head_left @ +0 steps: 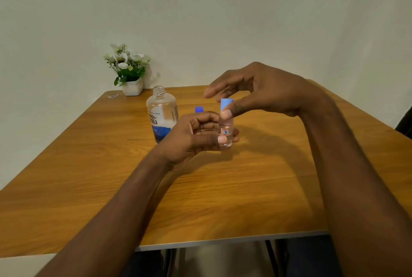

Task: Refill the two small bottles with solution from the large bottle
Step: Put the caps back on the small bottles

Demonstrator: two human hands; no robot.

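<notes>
My left hand [196, 136] grips a small clear bottle [225, 130] upright just above the wooden table [89, 176], thumb across its lower part. My right hand [256, 89] comes from above and pinches the bottle's light blue cap [226, 103] between thumb and fingers. The large clear bottle [161, 113], uncapped, with a blue and white label, stands to the left behind my left hand. A second blue cap [198, 109] shows just behind my left hand; whatever is under it is hidden.
A white pot of white flowers [130, 71] stands at the table's far left corner by the wall. A small scrap [112, 96] lies near that corner. The table's near edge [223, 241] runs across the bottom.
</notes>
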